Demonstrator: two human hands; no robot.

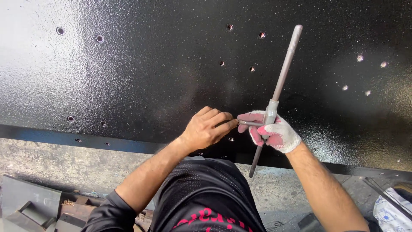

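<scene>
At about four o'clock from your hands, in the bottom right corner of your view, lay a crumpled white plastic bag with blue printed markings (392, 211), cut off by the frame's edge and resting on the grey concrete floor (51, 161). A dark strap or bar crossed over its upper left side. You had no other package, label, sign or screen in view at that moment.

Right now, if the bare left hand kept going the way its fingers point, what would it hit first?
The left hand points right, toward the gloved right hand gripping the tap wrench. It would probably meet the glove's fingertips first; they look almost touching already.
</scene>
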